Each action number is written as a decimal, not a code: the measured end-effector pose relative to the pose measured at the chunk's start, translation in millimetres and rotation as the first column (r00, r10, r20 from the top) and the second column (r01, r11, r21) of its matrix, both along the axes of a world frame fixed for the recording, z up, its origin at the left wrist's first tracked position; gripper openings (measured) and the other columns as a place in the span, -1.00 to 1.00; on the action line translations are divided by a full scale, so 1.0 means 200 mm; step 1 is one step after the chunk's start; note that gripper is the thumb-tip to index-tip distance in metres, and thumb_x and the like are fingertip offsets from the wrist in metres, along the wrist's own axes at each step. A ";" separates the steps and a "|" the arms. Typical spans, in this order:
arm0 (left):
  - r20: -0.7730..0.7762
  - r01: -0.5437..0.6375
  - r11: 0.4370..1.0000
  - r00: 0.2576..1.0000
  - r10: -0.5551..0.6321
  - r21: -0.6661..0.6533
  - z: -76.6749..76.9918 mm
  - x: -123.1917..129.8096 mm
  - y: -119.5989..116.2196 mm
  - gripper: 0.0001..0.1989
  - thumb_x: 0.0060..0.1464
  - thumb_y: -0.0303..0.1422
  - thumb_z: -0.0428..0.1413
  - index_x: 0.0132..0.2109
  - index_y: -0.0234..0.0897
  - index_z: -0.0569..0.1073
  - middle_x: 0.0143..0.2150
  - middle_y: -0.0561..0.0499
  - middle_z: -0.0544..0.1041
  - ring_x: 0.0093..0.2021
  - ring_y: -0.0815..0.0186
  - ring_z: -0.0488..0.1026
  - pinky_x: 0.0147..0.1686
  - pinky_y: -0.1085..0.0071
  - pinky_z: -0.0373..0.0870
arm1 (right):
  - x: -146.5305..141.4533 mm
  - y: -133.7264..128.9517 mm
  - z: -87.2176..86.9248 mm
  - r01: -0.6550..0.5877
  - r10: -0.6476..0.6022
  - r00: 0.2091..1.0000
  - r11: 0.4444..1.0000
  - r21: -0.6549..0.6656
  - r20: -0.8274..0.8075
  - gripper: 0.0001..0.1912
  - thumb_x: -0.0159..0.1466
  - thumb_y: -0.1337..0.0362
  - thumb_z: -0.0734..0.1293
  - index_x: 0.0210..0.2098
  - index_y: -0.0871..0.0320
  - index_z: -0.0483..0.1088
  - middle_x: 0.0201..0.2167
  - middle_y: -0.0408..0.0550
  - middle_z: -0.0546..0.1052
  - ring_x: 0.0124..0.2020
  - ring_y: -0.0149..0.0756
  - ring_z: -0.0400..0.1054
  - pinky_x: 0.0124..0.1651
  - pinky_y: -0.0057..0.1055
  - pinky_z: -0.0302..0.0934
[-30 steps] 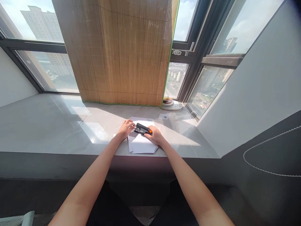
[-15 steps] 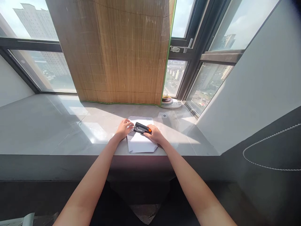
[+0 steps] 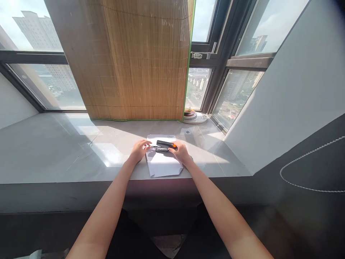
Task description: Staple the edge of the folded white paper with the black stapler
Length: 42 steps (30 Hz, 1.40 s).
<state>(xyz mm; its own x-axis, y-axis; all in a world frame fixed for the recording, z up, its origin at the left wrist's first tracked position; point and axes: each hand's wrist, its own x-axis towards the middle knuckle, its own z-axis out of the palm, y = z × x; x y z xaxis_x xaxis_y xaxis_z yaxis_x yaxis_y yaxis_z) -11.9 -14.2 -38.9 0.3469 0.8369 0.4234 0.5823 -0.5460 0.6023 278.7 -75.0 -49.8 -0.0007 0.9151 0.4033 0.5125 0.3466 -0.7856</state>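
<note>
My right hand [image 3: 181,152] is closed around the rear end of a black stapler [image 3: 162,145] with an orange patch near that end. The stapler's upper arm stands apart from its lower part, with a gap facing left. At its front end, the fingers of my left hand [image 3: 139,149] are pinched together. A thin dark piece shows between these fingertips and the stapler; I cannot tell whether it is loose or part of the stapler. Beneath the stapler lie white paper sheets [image 3: 164,166], their near corners folded or curled.
The paper lies on a pale tiled window ledge [image 3: 64,151], close to its front edge. A bamboo blind [image 3: 140,64] hangs behind it. Stacked round plates or discs [image 3: 192,116] stand at the back right. A small clear packet [image 3: 188,132] lies right of the paper. A beaded cord [image 3: 285,178] hangs at far right.
The stapler has turned to lie more level across the paper, and its gap looks wider. My left hand has drawn slightly left, and the right slightly right. The view has tilted a little.
</note>
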 end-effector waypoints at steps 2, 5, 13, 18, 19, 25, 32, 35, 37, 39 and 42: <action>0.054 0.018 1.000 0.998 -0.020 0.024 0.01 0.00 -0.02 -0.81 0.23 -0.41 0.26 -0.02 -0.14 0.64 -0.13 -0.01 0.67 -0.15 0.19 0.57 0.02 0.19 0.50 | 0.01 0.00 0.00 0.008 -0.007 0.998 1.000 0.021 -0.063 -0.71 0.28 0.11 0.42 -0.06 0.10 0.58 -0.08 0.03 0.65 -0.08 -0.08 0.49 0.06 -0.15 0.34; 0.134 0.070 0.996 0.988 -0.077 0.059 0.03 -0.01 -0.04 -0.82 0.22 -0.35 0.30 -0.03 -0.15 0.63 -0.17 0.01 0.68 -0.18 0.21 0.57 0.02 0.19 0.49 | 0.02 0.00 0.02 -0.039 0.044 0.986 0.999 0.035 -0.160 -0.68 0.27 0.13 0.41 -0.05 0.11 0.59 -0.06 0.04 0.66 -0.05 -0.07 0.50 0.10 -0.13 0.35; 0.084 0.188 0.958 0.974 -0.211 0.218 0.04 0.00 -0.07 -0.49 -0.02 -0.10 0.52 -0.03 -0.16 0.53 -0.13 0.00 0.48 -0.23 0.24 0.45 -0.14 0.26 0.47 | 0.01 -0.06 0.08 -0.375 0.381 0.913 0.925 0.067 -0.147 -0.70 0.32 0.07 0.46 -0.04 0.08 0.59 -0.04 0.00 0.65 0.00 -0.06 0.52 0.14 -0.16 0.33; -0.018 0.239 0.945 0.970 -0.242 0.221 0.02 0.00 -0.07 -0.53 0.03 -0.19 0.49 -0.01 -0.15 0.48 -0.19 0.06 0.47 -0.25 0.25 0.42 -0.11 0.26 0.42 | 0.01 -0.06 0.08 -0.437 0.438 0.894 0.899 0.032 -0.094 -0.67 0.36 0.02 0.45 -0.01 0.09 0.55 -0.07 -0.01 0.63 -0.04 -0.10 0.50 0.09 -0.19 0.33; 0.009 0.202 0.953 0.978 -0.210 0.228 0.02 0.00 -0.06 -0.56 0.06 -0.21 0.47 -0.01 -0.15 0.47 -0.20 0.07 0.47 -0.25 0.26 0.42 -0.11 0.26 0.41 | 0.01 -0.06 0.08 -0.425 0.426 0.901 0.905 0.021 -0.088 -0.65 0.35 0.00 0.46 -0.01 0.10 0.54 -0.07 -0.01 0.63 -0.05 -0.10 0.49 0.07 -0.19 0.34; 0.024 0.199 0.957 0.978 -0.209 0.210 0.03 0.02 -0.06 -0.61 0.09 -0.19 0.44 -0.10 -0.17 0.44 -0.22 0.08 0.46 -0.25 0.26 0.41 -0.12 0.27 0.41 | -0.02 -0.07 0.06 -0.410 0.407 0.910 0.912 -0.017 -0.082 -0.64 0.23 0.06 0.53 -0.09 0.11 0.52 -0.15 -0.06 0.61 -0.16 -0.16 0.47 -0.03 -0.25 0.35; 0.028 0.060 0.993 0.998 -0.063 0.097 0.07 0.03 -0.07 -0.75 0.23 -0.19 0.32 -0.06 -0.16 0.49 -0.14 0.00 0.49 -0.16 0.18 0.45 -0.02 0.19 0.46 | -0.01 -0.07 0.06 -0.079 0.084 0.984 0.996 0.033 -0.157 -0.71 0.28 0.16 0.41 -0.02 0.08 0.53 -0.14 -0.03 0.64 -0.12 -0.11 0.50 0.02 -0.18 0.39; 0.012 0.027 0.996 1.000 -0.029 0.089 0.05 0.03 -0.05 -0.86 0.33 -0.21 0.20 -0.10 -0.16 0.50 -0.12 -0.03 0.50 -0.13 0.17 0.46 0.03 0.17 0.46 | 0.00 -0.06 0.04 0.232 -0.223 0.958 0.972 0.032 -0.180 -0.75 0.30 0.25 0.37 -0.03 0.08 0.52 -0.14 0.03 0.61 -0.09 -0.06 0.48 0.07 -0.12 0.39; 0.003 -0.003 0.996 1.000 0.002 0.088 0.03 0.03 -0.03 -0.88 0.37 -0.23 0.15 -0.12 -0.16 0.50 -0.10 -0.05 0.49 -0.10 0.16 0.48 0.06 0.16 0.45 | 0.00 -0.05 0.04 0.338 -0.329 0.935 0.940 0.052 -0.134 -0.78 0.30 0.29 0.38 -0.06 0.08 0.52 -0.13 0.06 0.57 -0.03 -0.01 0.45 0.12 -0.06 0.38; -0.028 -0.051 0.995 0.998 0.053 0.085 0.01 0.03 -0.01 -0.89 0.39 -0.25 0.13 -0.11 -0.16 0.49 -0.07 -0.09 0.49 -0.06 0.11 0.49 0.07 0.12 0.45 | -0.01 -0.05 0.04 0.331 -0.326 0.943 0.940 0.083 -0.074 -0.78 0.31 0.33 0.37 -0.05 0.07 0.51 -0.12 0.08 0.56 0.02 0.03 0.42 0.16 -0.02 0.35; -0.125 -0.125 0.986 0.983 0.138 0.107 0.02 0.10 0.03 -0.93 0.36 -0.28 0.15 -0.10 -0.15 0.50 -0.02 -0.15 0.50 0.01 0.00 0.50 0.10 0.04 0.43 | -0.02 -0.04 0.04 0.271 -0.271 0.962 0.954 0.125 -0.019 -0.74 0.31 0.39 0.34 -0.03 0.06 0.51 -0.08 0.09 0.58 0.05 0.05 0.39 0.19 0.00 0.32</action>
<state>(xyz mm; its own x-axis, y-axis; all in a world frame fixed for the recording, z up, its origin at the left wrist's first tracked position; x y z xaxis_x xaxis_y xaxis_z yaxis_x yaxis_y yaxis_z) 7.3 -7.5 -35.5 0.2948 0.8355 0.4637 0.7230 -0.5123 0.4634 275.0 -83.6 -42.0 0.2408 0.8229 0.5146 0.5997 0.2908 -0.7455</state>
